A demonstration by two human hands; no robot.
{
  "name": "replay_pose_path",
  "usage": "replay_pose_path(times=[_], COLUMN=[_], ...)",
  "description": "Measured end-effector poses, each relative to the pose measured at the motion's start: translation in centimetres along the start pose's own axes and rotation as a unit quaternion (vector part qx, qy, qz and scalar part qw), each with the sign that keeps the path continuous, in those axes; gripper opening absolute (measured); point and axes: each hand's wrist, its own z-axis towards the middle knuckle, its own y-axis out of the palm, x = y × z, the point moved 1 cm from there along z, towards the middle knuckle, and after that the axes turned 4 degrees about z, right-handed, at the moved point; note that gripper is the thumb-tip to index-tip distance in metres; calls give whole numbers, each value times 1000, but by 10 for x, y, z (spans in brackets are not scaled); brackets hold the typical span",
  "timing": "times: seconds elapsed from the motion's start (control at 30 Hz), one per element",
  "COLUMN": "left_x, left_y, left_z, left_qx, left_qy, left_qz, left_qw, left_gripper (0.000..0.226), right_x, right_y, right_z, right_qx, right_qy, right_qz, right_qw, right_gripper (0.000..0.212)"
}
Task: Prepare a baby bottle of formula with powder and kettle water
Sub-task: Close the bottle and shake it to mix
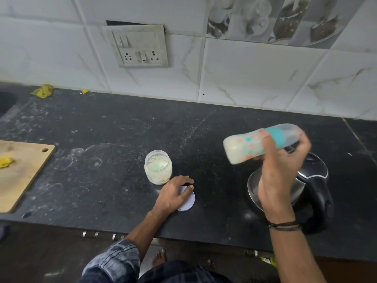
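Note:
My right hand (282, 170) grips a baby bottle (244, 147) and holds it almost sideways in the air above the kettle. The bottle has a teal collar and a clear cap, and milky liquid fills it; it looks motion-blurred. Below it stands a steel and black electric kettle (315, 186) on the dark counter. An open clear jar of pale powder (158, 167) stands near the middle of the counter. Just in front of the jar lies its white round lid (188, 201), and my left hand (174, 194) rests on that lid with its fingers spread over it.
A wooden cutting board (22, 172) with a yellow scrap lies at the left. The black counter (102, 160) is dusted with powder. A sink edge (6, 103) shows far left, and a switch and socket panel (140, 48) sits on the tiled wall.

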Motion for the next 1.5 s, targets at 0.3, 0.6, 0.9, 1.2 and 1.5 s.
replay_pose_path(times=[0.3,0.6,0.9,1.2,1.5], left_x=[0,0,0,0,2], left_y=[0,0,0,1,-1], left_z=[0,0,-1,0,0], left_qx=[4,4,13,9,9], left_qy=[2,3,4,6,2], left_qz=[1,5,1,1,1], left_qw=[1000,1000,1000,1000,1000], left_gripper=[29,30,28,34,29], right_x=[4,7,-3,-3,5], right_y=[1,0,6,13,11], right_z=[1,8,6,3,-1], right_qx=[4,-3,20,4,-42], right_qy=[27,63,20,34,54], right_qz=[-8,-22,2,-13,-42], right_qw=[1000,998,1000,999,997], right_gripper=[63,63,62,57,60])
